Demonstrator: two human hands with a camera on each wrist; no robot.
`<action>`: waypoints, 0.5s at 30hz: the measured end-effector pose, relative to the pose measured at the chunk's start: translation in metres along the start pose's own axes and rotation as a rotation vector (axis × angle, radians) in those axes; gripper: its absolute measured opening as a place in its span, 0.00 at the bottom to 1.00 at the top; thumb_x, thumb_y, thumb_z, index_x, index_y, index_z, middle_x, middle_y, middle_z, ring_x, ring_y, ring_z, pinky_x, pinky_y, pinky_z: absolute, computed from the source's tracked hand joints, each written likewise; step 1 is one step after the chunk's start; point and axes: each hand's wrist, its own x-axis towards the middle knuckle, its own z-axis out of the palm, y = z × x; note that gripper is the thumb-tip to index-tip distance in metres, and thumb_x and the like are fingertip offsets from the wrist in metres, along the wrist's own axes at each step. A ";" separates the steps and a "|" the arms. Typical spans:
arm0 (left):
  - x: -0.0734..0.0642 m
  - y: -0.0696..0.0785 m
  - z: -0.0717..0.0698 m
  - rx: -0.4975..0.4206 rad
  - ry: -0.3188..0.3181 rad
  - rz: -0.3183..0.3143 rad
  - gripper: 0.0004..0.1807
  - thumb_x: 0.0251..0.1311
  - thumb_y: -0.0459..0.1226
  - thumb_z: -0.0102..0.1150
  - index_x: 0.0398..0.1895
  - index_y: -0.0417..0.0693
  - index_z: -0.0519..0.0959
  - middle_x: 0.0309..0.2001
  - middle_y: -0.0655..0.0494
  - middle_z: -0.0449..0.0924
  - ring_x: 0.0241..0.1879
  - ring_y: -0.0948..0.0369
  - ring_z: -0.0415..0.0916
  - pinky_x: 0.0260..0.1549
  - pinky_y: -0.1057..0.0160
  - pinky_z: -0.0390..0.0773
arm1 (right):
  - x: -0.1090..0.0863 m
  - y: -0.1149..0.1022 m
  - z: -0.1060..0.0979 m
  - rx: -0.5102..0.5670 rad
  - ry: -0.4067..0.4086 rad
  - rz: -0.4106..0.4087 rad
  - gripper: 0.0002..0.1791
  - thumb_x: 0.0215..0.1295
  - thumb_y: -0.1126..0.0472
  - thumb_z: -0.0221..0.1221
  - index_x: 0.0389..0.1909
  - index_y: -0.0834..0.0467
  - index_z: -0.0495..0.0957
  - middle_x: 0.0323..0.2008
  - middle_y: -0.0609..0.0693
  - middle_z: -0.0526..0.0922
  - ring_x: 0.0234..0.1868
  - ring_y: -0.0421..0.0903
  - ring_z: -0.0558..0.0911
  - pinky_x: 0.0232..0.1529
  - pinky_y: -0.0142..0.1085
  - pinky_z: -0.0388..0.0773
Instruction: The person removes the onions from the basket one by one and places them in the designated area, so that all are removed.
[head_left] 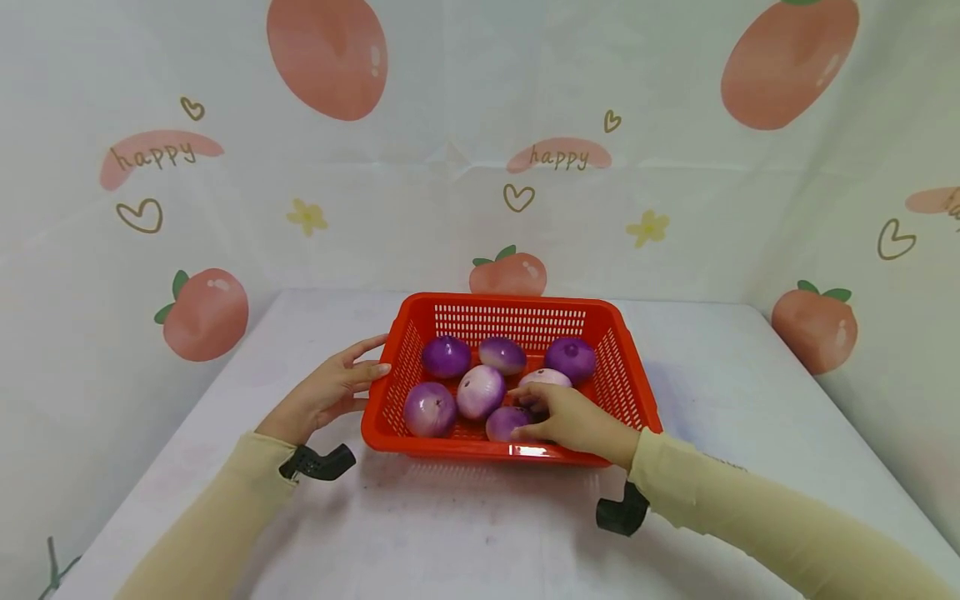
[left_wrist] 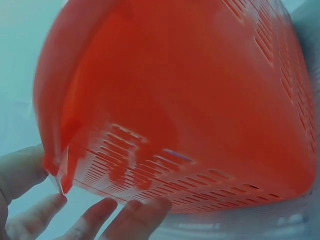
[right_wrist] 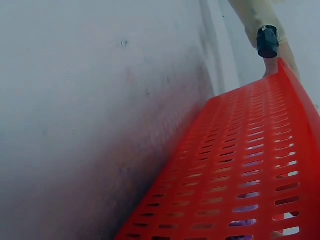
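Note:
A red plastic basket (head_left: 420, 447) with slotted walls sits in the middle of the table, and several purple onions (head_left: 430, 410) lie inside it. At the basket's left side my left hand (head_left: 330, 390) holds the rim. The left wrist view has the rim's edge between thumb and fingers, with fingertips (left_wrist: 160, 202) at the slotted outer wall. My right hand (head_left: 573, 421) reaches over the front rim into the basket. Its thumb and fingers curl around the front onion (head_left: 501, 423), partly hiding it. Close behind that hand is a paler onion (head_left: 542, 377).
A pale cloth covers the table (head_left: 450, 533). Behind it hangs a white backdrop (head_left: 420, 225) printed with fruit, hearts and flowers. Black wrist camera mounts (head_left: 622, 510) stick out from both sleeves near the basket's front. In the right wrist view, slotted basket wall (right_wrist: 220, 170) fills the lower right.

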 end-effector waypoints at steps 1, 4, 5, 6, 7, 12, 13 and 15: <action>0.000 0.000 0.000 -0.012 -0.002 -0.001 0.40 0.66 0.44 0.58 0.77 0.60 0.51 0.59 0.48 0.74 0.49 0.60 0.79 0.50 0.50 0.81 | 0.000 0.000 0.000 0.001 -0.004 0.009 0.26 0.59 0.55 0.66 0.59 0.56 0.76 0.55 0.55 0.81 0.58 0.54 0.79 0.59 0.48 0.76; 0.000 0.000 0.000 -0.052 -0.012 -0.005 0.39 0.66 0.42 0.58 0.77 0.61 0.51 0.52 0.57 0.78 0.47 0.61 0.81 0.48 0.52 0.82 | 0.001 -0.002 0.000 -0.008 -0.017 0.045 0.26 0.59 0.55 0.67 0.59 0.57 0.77 0.54 0.52 0.81 0.57 0.51 0.79 0.58 0.47 0.77; 0.000 0.000 0.000 -0.063 -0.015 -0.006 0.39 0.66 0.42 0.57 0.77 0.61 0.51 0.51 0.57 0.78 0.46 0.61 0.81 0.47 0.53 0.82 | 0.001 -0.003 0.000 -0.013 -0.021 0.062 0.27 0.59 0.55 0.67 0.59 0.57 0.77 0.54 0.51 0.81 0.56 0.50 0.79 0.58 0.47 0.77; 0.000 0.000 0.000 -0.072 -0.017 -0.007 0.39 0.66 0.42 0.57 0.77 0.61 0.51 0.50 0.58 0.78 0.46 0.62 0.81 0.47 0.53 0.83 | 0.002 -0.004 0.000 -0.021 -0.027 0.076 0.27 0.58 0.55 0.67 0.60 0.56 0.77 0.54 0.51 0.81 0.56 0.50 0.79 0.58 0.46 0.77; 0.000 0.000 0.000 -0.079 -0.018 -0.008 0.39 0.66 0.41 0.57 0.77 0.61 0.50 0.49 0.58 0.78 0.45 0.62 0.81 0.46 0.53 0.83 | 0.002 -0.004 0.000 -0.024 -0.034 0.091 0.28 0.58 0.55 0.67 0.60 0.56 0.77 0.54 0.50 0.81 0.56 0.49 0.79 0.58 0.46 0.77; 0.000 0.000 0.000 -0.100 -0.022 -0.013 0.40 0.66 0.40 0.57 0.77 0.62 0.49 0.48 0.58 0.78 0.44 0.62 0.82 0.44 0.55 0.84 | 0.006 -0.006 0.001 -0.059 -0.060 0.143 0.28 0.57 0.53 0.68 0.60 0.52 0.77 0.53 0.46 0.81 0.55 0.46 0.79 0.59 0.47 0.76; 0.000 0.000 0.000 -0.106 -0.024 -0.014 0.40 0.66 0.40 0.57 0.77 0.62 0.49 0.49 0.58 0.78 0.44 0.61 0.82 0.44 0.55 0.84 | 0.006 -0.006 0.001 -0.064 -0.064 0.151 0.28 0.57 0.53 0.68 0.60 0.51 0.77 0.52 0.46 0.81 0.55 0.46 0.79 0.59 0.47 0.76; 0.000 0.001 0.000 -0.113 -0.028 -0.014 0.40 0.67 0.40 0.57 0.77 0.63 0.48 0.51 0.56 0.76 0.44 0.61 0.82 0.44 0.55 0.84 | 0.007 -0.007 0.002 -0.082 -0.069 0.166 0.28 0.56 0.52 0.68 0.60 0.49 0.77 0.51 0.44 0.82 0.54 0.45 0.79 0.59 0.47 0.77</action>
